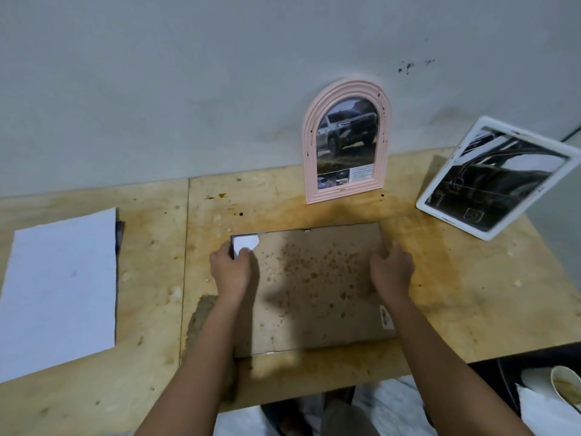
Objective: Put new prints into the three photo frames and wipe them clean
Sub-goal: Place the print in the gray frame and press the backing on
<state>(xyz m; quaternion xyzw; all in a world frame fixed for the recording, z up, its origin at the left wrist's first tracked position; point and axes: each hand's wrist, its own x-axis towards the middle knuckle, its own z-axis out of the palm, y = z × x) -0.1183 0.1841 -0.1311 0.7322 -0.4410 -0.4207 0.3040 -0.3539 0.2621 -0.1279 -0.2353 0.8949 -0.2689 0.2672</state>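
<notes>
A photo frame lies face down in the middle of the table, its stained brown cardboard back up. At its far left corner the backing is torn and white paper shows. My left hand grips the frame's left edge near that corner, fingers curled over it. My right hand rests on the right edge, fingers bent over the backing. A pink arched frame with a truck print leans on the wall. A white rectangular frame with a dark print stands tilted at the right.
The plywood table is stained around the frames. A white sheet lies at the left over something dark. Below the table's right front edge sit a paper cup and white tissue. The wall is close behind.
</notes>
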